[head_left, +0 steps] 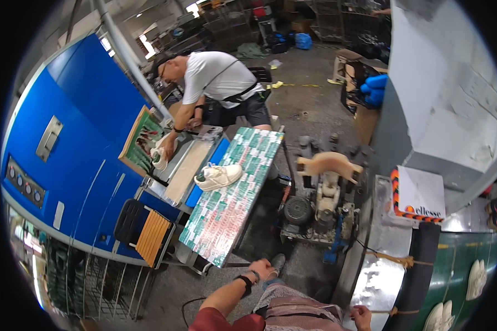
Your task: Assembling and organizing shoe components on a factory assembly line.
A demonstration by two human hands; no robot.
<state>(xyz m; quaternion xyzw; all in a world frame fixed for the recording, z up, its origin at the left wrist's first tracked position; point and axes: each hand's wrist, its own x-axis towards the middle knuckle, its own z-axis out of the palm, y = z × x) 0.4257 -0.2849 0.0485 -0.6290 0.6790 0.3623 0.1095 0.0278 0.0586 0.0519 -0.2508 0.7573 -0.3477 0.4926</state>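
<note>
Hands first: the person's left hand (pixel 261 270) hangs low in the head view, forearm bare below a red sleeve, a dark watch at the wrist. Its grip is loosely curled and has hold of nothing; it sits just off the near corner of the tabletop (pixel 226 220), a long slanted board covered in a green, white and red patterned sheet. The right hand (pixel 361 318) is at the lower edge beside the striped apron, close to a silvery foil-wrapped surface (pixel 378 276) tied with a rope (pixel 395 258); whether its grip is open or closed I cannot tell, since only part of it shows.

On the far half of the tabletop lies a white sneaker (pixel 219 176), on its side, well apart from both hands. Beyond it a co-worker in a white shirt (pixel 215 74) bends over a metal conveyor tray (pixel 189 165) at the mouth of a large blue machine (pixel 77 149), one hand pressing a second white shoe (pixel 159 159).

Right of the tabletop stands a dark floor machine with a motor (pixel 298 211) and a tan shoe-shaped form (pixel 328 163) on top (it looks like a press stand). A white box with an orange-patterned edge (pixel 419 194) rests on the surface at right, and pale shoe soles (pixel 476 278) lie on a green belt nearby.
</note>
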